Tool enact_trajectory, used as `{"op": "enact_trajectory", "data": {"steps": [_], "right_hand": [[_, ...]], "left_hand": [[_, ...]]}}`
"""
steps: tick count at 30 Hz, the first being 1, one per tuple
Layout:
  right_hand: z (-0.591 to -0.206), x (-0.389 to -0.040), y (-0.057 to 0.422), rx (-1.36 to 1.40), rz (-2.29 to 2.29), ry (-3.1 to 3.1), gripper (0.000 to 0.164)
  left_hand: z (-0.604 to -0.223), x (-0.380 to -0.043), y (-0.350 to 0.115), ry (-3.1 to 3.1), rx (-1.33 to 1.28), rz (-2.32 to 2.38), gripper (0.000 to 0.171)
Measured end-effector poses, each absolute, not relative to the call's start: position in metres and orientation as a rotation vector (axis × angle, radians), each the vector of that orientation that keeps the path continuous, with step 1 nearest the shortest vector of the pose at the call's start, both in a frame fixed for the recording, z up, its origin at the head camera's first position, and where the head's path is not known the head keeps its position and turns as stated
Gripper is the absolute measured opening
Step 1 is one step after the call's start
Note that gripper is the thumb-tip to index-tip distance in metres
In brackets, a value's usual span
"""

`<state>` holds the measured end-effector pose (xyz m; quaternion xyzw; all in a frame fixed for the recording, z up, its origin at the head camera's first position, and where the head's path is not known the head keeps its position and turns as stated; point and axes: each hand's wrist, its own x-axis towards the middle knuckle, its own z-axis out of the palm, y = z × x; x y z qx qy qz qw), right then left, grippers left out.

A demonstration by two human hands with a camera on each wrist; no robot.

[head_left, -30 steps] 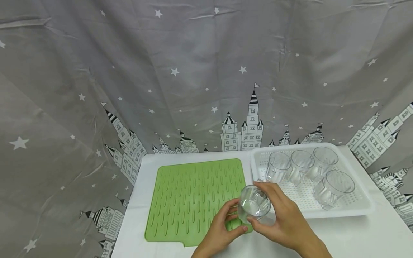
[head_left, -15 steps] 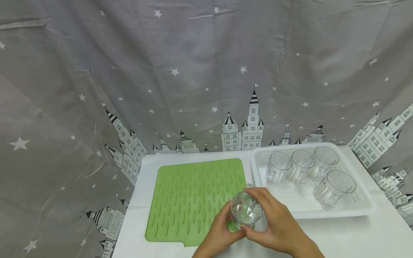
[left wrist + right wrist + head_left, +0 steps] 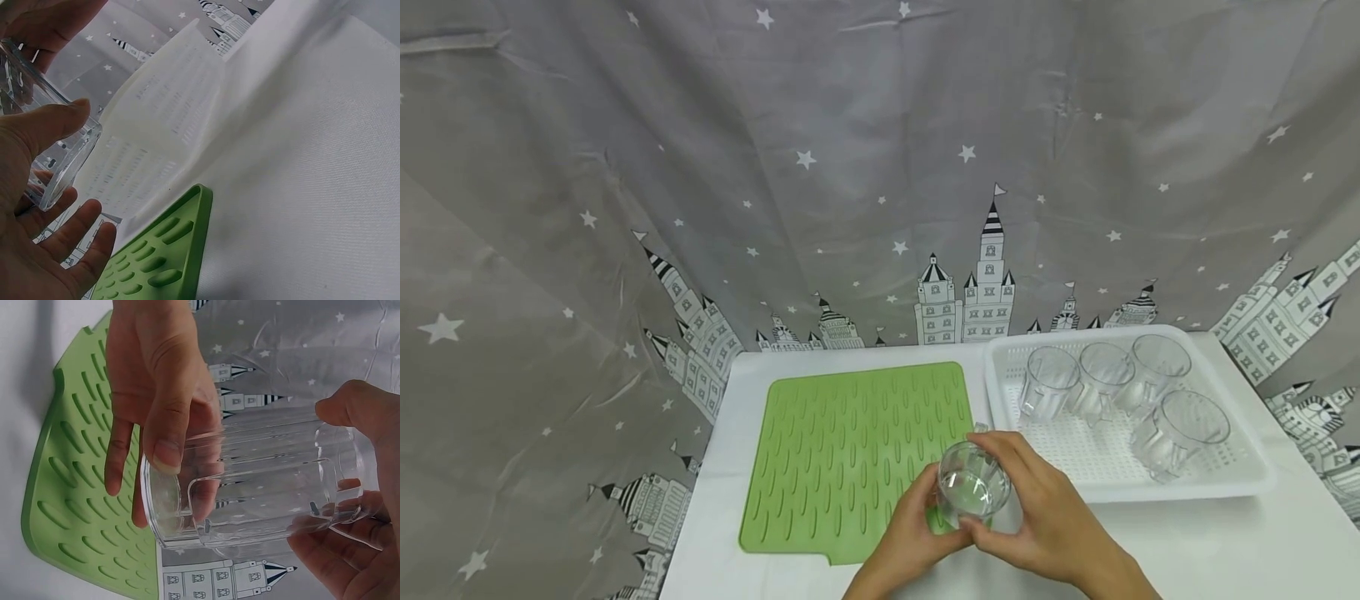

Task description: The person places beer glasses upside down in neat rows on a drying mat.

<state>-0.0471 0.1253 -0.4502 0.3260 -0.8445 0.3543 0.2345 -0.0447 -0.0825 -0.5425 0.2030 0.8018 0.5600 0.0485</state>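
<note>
Both hands hold a clear glass mug (image 3: 973, 485) over the near right corner of the green ribbed mat (image 3: 850, 458). My left hand (image 3: 912, 537) grips the mug from the left; in the right wrist view its thumb and fingers clasp the thick end of the glass. From the right, my right hand (image 3: 1048, 521) holds the other end between thumb and fingers, as the right wrist view shows. Part of the mug's handle pokes out beyond the right fingertips in the head view. The mug is lifted off the mat in the left wrist view.
A white perforated basket (image 3: 1180, 492) stands at the right with several clear glass mugs (image 3: 1187, 421) in it. A white cloth (image 3: 1210, 550) covers the table. Behind hangs a grey curtain (image 3: 850, 208) printed with stars and castles.
Over the last second the mug has shifted left and nearer to the person. The left fingers and thumb have closed around it. In the last half second the hands barely move.
</note>
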Motion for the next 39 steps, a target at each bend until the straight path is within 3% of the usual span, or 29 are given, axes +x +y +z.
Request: {"op": "enact_trajectory", "data": {"steps": [39], "right_hand": [[-0.452, -0.044, 0.142, 0.892, 1.012, -2.483, 0.089]], "left_hand": [[-0.532, -0.043, -0.113, 2.502, 0.412, 1.728, 0.079]]}}
